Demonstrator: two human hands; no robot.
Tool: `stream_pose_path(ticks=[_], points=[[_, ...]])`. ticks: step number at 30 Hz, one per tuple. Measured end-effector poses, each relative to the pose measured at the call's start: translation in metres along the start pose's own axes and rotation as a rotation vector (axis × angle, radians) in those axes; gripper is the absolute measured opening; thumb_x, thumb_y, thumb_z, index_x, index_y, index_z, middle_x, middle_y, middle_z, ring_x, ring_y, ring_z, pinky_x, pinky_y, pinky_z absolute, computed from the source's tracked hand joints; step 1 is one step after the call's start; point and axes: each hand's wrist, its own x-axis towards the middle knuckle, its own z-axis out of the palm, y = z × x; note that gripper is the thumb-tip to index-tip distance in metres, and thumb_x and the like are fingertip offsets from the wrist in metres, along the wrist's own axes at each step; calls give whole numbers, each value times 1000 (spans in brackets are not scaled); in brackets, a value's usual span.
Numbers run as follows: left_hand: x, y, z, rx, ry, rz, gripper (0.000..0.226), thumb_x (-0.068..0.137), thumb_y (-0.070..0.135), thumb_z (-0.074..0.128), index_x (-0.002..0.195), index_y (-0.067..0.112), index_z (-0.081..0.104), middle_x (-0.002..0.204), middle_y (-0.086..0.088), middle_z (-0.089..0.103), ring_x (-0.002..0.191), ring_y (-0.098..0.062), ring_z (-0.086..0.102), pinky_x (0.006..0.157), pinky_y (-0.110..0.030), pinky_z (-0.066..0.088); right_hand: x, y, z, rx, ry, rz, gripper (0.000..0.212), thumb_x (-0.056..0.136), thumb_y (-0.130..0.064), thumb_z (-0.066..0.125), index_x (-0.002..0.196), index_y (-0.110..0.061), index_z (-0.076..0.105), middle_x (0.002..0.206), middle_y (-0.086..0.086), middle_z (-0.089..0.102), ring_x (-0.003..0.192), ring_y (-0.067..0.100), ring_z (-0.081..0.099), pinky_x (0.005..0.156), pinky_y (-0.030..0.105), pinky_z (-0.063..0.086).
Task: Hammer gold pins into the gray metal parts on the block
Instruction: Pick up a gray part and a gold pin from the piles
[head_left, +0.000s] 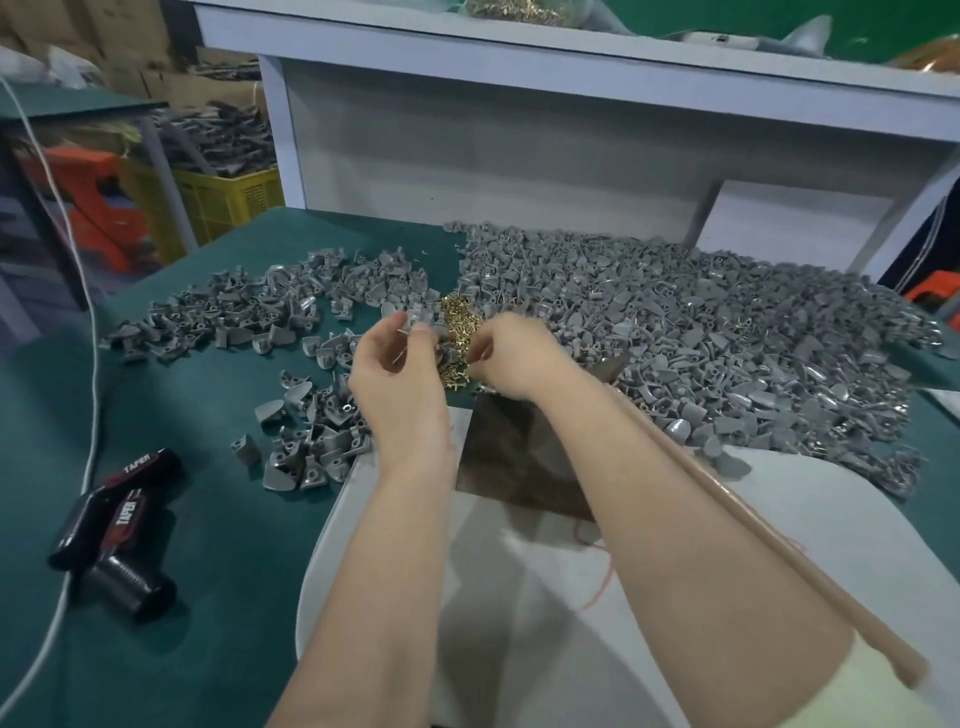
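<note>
With the left hand pinching a small gray metal part, the right hand, fingers curled over the loose gold pins with its grip hidden, should seat one pin squarely first.

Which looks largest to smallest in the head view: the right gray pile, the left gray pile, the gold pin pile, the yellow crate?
1. Right gray pile.
2. Left gray pile.
3 and 4. Yellow crate and gold pin pile: unsure, since the crate is far and partly hidden, and the hands cover part of the pins.
</note>
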Motion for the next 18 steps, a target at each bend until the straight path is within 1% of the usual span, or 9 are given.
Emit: stream_pose_path(ticks=[2,4,5,7,10,12,15,17,18], points=[[0,-1,0,12,12,11,18,89,9,61,96,26,58,93,3,61,84,-7,59,74,-15,47,15,-7,12,-117,-59,92,16,86,-13,61,101,-9,66,103,6,66,88,25,61,78,32,50],[-1,-2,1,12,7,17,20,88,8,62,95,27,58,91,5,58,80,-4,56,72,-14,47,22,-15,18,-181,-103,175,12,84,-14,61,92,-6,56,97,5,58,84,27,56,75,35,46],[-1,-2,1,13,4,16,21,88,8,62,94,27,58,92,5,59,81,-4,57,73,-13,48,25,-17,20,-198,-125,205,12,84,-14,60,92,-10,53,96,6,54,86,28,54,74,36,41],[-1,-3,2,11,2,10,22,89,7,61,92,28,58,94,5,60,82,-3,58,69,-11,48,27,-21,23,-203,-145,231,16,83,-14,57,98,-13,53,103,8,56,91,29,54,73,38,36],[-2,-3,4,-14,11,-12,22,88,6,61,93,27,58,97,3,61,86,-5,59,67,-10,46,29,-21,26,-184,-134,238,21,81,-12,57,103,-13,55,117,10,59,101,30,56,74,37,36],[-3,-3,5,-17,14,-22,23,87,6,61,93,27,57,102,-1,62,92,-10,59,70,-12,45,30,-20,26,-180,-155,246,23,81,-10,56,104,-12,55,113,10,58,106,31,56,75,37,37],[-4,-4,6,20,-5,-12,24,88,6,61,93,29,58,106,-1,63,87,-6,60,66,-9,46,30,-19,21,-173,-154,240,10,85,-11,56,93,-9,53,95,8,50,94,30,55,76,36,39],[-4,-5,6,70,-62,25,24,88,5,61,98,26,60,102,3,63,74,6,59,62,-6,45,29,-13,11,-78,-51,187,7,88,-9,55,83,-4,55,90,8,55,80,25,52,70,31,41],[-4,-7,6,124,-114,54,24,88,4,61,101,24,61,97,6,62,69,10,58,62,-5,45,25,-8,3,30,19,157,9,90,-9,54,84,-4,59,89,7,59,75,21,53,68,29,41]])
